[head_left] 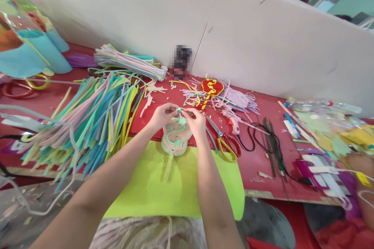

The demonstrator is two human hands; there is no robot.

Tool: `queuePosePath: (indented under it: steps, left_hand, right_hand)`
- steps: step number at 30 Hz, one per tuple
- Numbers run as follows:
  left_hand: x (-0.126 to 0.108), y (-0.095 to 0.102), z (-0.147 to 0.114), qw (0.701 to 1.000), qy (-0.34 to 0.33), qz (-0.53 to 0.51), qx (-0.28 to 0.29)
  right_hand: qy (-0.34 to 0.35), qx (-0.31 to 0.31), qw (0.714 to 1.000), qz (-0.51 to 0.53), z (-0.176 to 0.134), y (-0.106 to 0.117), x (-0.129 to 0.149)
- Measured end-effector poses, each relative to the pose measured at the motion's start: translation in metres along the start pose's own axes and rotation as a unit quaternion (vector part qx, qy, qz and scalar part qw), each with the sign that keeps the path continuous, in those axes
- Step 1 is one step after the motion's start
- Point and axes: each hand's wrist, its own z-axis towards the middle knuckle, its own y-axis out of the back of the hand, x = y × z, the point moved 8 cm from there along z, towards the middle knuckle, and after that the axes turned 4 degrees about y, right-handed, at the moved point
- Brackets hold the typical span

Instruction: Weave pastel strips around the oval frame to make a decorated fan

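Observation:
My left hand (pixel 163 116) and my right hand (pixel 197 123) meet with pinched fingertips above a fan-shaped pipe-cleaner craft (pixel 175 147). Between the fingertips is a small mint-green pipe-cleaner piece (pixel 179 111); its exact shape is too small to tell. The craft is pale peach with a mint-green rim, a curling line and small green flowers. Its pale stick handle (pixel 168 168) points toward me, lying over a yellow-green sheet (pixel 140 192). Right of my right hand lie scissors (pixel 229 147) with red and yellow handles and a pink glue gun (pixel 233 121).
Pastel pipe cleaners (pixel 99 113) lie heaped at left, with another bundle (pixel 131 62) behind. A red and yellow pipe-cleaner fan (pixel 212 87) lies near the wall. A black cord (pixel 253 136) loops at right. Another person's arm (pixel 364 171) shows at the right edge.

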Motion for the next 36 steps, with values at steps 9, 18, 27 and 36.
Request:
queuePosePath:
  steps: [9,18,27,36]
  left_hand:
    - [-0.01,-0.004,-0.005,1.0,-0.009,-0.02,0.016]
    - [-0.013,-0.003,-0.007,1.0,-0.015,-0.013,-0.001]
    - [-0.009,0.005,-0.006,0.998,-0.007,0.004,-0.068]
    - [-0.015,0.01,-0.01,0.994,-0.017,-0.008,-0.112]
  right_hand:
    - [-0.085,0.019,0.994,0.069,-0.002,-0.005,-0.023]
    - [-0.171,0.019,0.967,0.187,-0.006,-0.011,-0.037]
    - [-0.188,0.017,0.963,0.19,-0.008,-0.016,-0.036]
    - [-0.175,0.038,0.967,0.183,-0.01,-0.02,-0.031]
